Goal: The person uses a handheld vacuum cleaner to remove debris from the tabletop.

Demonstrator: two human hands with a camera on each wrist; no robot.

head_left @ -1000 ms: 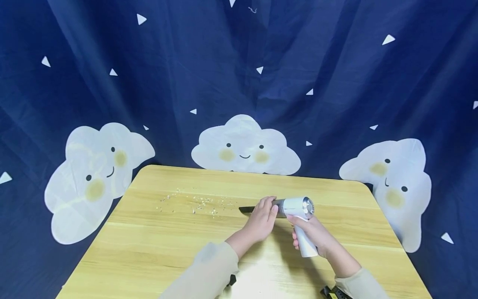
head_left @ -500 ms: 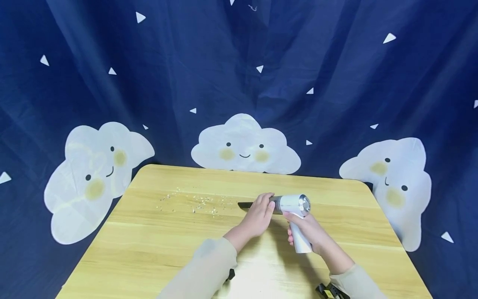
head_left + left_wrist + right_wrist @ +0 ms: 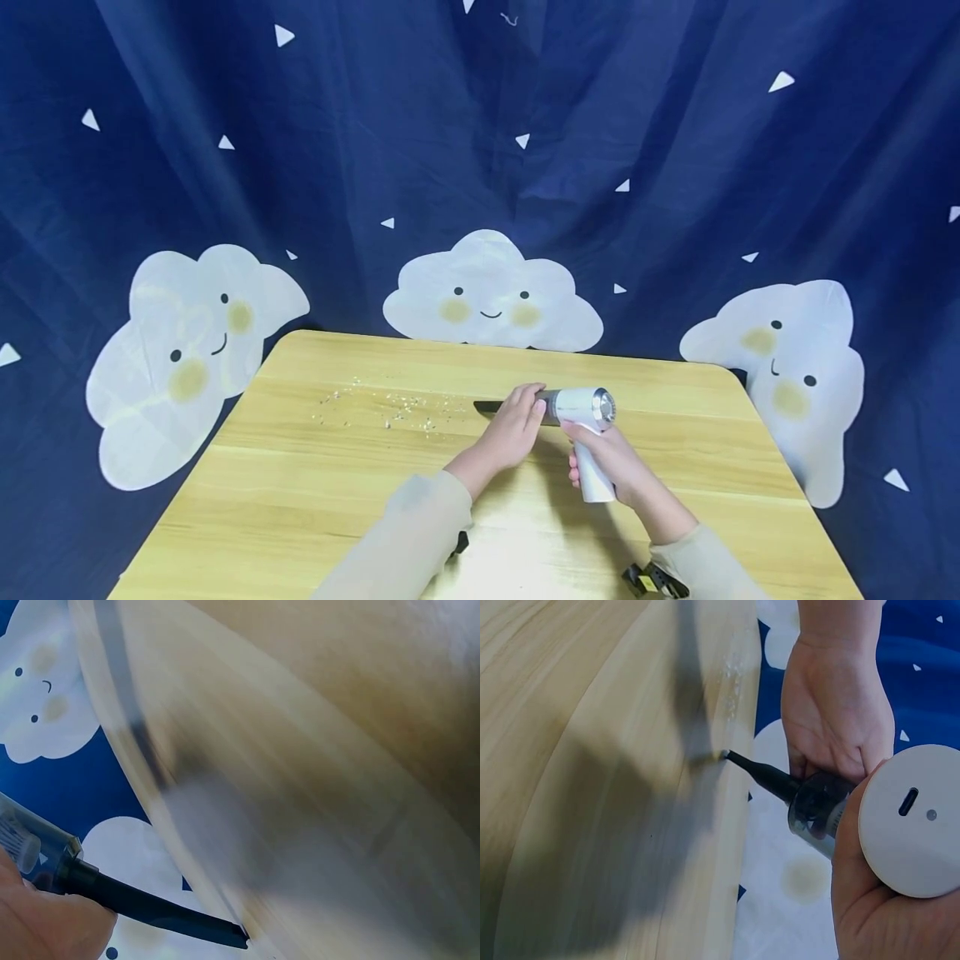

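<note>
Vacuum (image 3: 581,410) shifted left toward crumbs (image 3: 408,410); my right hand (image 3: 606,458) grips handle, left hand (image 3: 512,429) wraps nozzle (image 3: 489,407). Mid-approach; next likely sweep tip through crumbs.

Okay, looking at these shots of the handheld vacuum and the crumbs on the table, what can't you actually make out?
- Head view: what the crumbs are made of; too small.
- Head view: the vacuum where nozzle meets body; the left hand covers it.
- Head view: the black object by the right sleeve; cut off by the bottom edge.
- Left wrist view: the table surface; motion blur.
- Right wrist view: the vacuum's handle; hidden inside the right hand.
</note>
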